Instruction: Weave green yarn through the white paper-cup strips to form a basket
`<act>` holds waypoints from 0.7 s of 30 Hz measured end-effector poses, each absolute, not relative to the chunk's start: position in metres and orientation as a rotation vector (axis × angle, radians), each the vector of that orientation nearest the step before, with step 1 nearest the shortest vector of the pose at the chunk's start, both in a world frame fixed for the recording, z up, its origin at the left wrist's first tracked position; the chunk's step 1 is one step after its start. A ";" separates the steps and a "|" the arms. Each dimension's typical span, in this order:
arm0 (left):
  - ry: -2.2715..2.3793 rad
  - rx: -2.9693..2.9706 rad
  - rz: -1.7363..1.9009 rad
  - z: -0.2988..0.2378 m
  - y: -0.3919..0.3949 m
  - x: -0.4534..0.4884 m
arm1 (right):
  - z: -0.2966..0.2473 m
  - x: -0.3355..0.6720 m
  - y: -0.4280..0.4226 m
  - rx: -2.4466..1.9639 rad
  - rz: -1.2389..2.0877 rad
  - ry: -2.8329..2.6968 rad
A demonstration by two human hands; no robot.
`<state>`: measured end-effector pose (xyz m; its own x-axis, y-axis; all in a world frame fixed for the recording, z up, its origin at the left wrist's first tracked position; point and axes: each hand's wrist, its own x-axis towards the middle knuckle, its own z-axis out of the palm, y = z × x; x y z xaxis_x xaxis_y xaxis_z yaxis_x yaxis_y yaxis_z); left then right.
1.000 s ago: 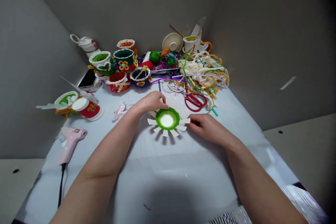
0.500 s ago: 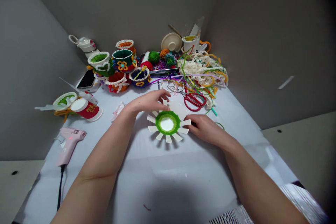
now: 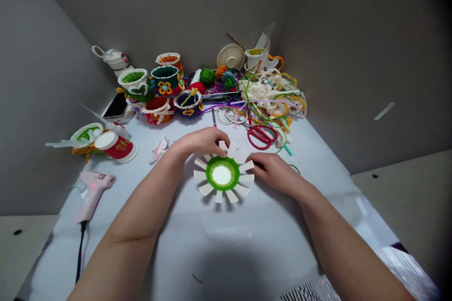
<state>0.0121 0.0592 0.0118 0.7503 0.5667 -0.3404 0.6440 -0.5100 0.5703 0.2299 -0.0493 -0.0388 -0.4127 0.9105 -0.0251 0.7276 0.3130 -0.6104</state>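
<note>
A paper cup cut into white strips that splay out like petals lies in the middle of the table, green yarn lining its inside around a white base. My left hand pinches the far side of it, thumb and fingers closed around a strip. At the right, my right hand rests with curled fingers close to the strips' tips; what its fingers hold, if anything, is hidden. Beyond my hands lie red-handled scissors.
At left are a pink glue gun with a black cord and a red-and-white paper cup on its side. Several yarn-covered cups are stacked at the back, beside yarn balls. A heap of lace and yarn lies back right.
The cut cup has turned and shifted slightly nearer and left. My left hand has come nearer with it, its fingers now closed on the far strip. My right hand has barely moved.
</note>
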 end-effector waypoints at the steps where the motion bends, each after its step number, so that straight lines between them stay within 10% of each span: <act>1: 0.891 2.251 -0.165 0.012 0.059 0.012 | -0.039 0.230 -0.049 -1.473 0.789 -2.263; 21: 1.272 2.088 0.010 0.008 0.060 0.017 | -0.028 0.245 -0.049 -1.485 1.064 -1.530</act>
